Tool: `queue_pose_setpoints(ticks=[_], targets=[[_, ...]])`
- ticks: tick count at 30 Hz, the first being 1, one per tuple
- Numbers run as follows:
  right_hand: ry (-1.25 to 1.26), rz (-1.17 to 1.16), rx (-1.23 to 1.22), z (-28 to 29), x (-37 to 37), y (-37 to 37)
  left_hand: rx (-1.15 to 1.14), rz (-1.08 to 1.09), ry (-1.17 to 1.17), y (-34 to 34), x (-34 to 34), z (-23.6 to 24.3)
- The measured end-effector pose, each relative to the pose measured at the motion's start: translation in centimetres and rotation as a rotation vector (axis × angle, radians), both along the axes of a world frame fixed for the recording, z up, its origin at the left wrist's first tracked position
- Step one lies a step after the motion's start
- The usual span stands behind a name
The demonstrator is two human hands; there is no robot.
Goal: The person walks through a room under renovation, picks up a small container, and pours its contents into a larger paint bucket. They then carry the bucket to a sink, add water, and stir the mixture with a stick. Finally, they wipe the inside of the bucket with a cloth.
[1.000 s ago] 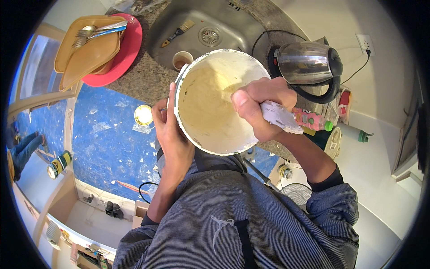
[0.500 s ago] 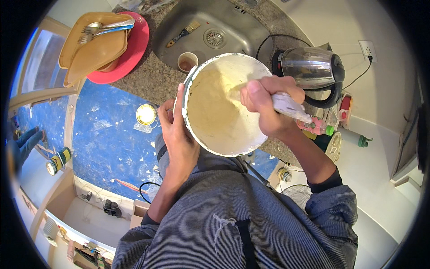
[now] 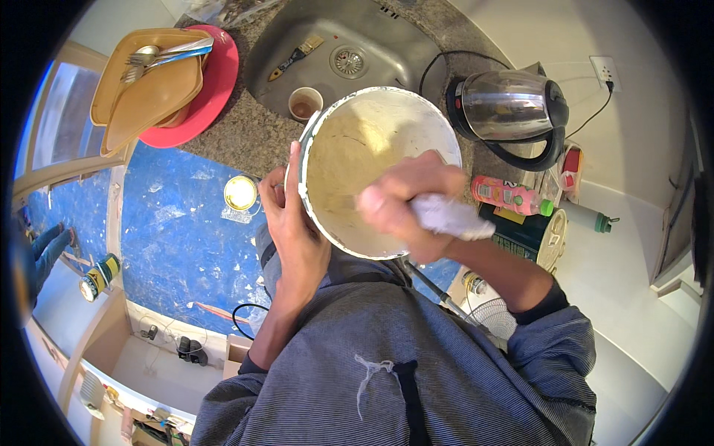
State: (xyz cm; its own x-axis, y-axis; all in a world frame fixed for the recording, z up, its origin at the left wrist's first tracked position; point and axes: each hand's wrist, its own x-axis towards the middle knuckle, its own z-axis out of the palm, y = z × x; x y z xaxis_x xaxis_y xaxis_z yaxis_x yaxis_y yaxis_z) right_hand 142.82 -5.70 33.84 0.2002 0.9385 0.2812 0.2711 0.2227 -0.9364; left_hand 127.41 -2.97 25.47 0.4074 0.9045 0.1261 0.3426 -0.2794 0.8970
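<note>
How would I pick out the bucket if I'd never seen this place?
Find the steel sink in the speckled counter; just below it in the view is the bucket. The left hand touches its side and the right hand grips a pale tool over it. Unlike the small cup nearby, it has a wide, white-smeared rim and cream-coloured contents.

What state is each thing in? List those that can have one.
Bucket: open, pale material inside, left hand against its side
Tool handle: white-smeared, held in right hand
Paper cup: open, brownish contents
Electric kettle: lid closed, power state unclear
Wall socket: plug inserted
Paintbrush: lying in sink
Pink bottle: capped
</note>
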Motion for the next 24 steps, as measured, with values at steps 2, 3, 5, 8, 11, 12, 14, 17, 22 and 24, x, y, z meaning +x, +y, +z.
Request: queue_pose_setpoints(ticks=[2, 3, 5, 8, 11, 12, 14, 17, 22, 24], targets=[[0.029, -0.054, -0.072, 0.1, 1.7, -0.7, -0.002, 0.001, 0.02, 0.0, -0.1, -0.1], [0.017, -0.074, -0.107, 0.2, 3.1, -0.6, -0.004, 0.001, 0.027, 0.0, -0.1, -0.2], [-0.043, -0.109, -0.081, 0.0, 4.1, 0.3, -0.008, 0.015, 0.024, -0.1, -0.1, -0.4], [-0.229, -0.201, 0.156, -0.8, 2.6, 2.5, 0.018, 0.013, 0.018, 0.0, 0.1, -0.3], [-0.324, -0.118, 0.356, -1.1, 1.4, 4.9, -0.002, 0.013, 0.002, -0.1, 0.0, -0.2], [-0.307, -0.122, 0.327, -0.6, 0.9, 5.2, -0.016, 0.014, -0.008, -0.1, 0.0, -0.2], [0.001, -0.15, 0.201, -1.1, 0.0, 5.1, -0.004, 0.014, -0.006, -0.1, 0.0, -0.4], [0.165, -0.132, 0.083, -0.5, -1.5, 4.5, 0.052, 0.009, 0.015, -0.1, -0.1, -0.5], [0.081, 0.01, -0.063, 0.7, -0.7, 2.0, 0.058, 0.024, 0.022, -0.1, -0.1, -0.6], [0.221, 0.027, -0.247, 1.0, 0.9, 0.7, 0.039, 0.027, 0.008, -0.1, 0.1, -0.4]])
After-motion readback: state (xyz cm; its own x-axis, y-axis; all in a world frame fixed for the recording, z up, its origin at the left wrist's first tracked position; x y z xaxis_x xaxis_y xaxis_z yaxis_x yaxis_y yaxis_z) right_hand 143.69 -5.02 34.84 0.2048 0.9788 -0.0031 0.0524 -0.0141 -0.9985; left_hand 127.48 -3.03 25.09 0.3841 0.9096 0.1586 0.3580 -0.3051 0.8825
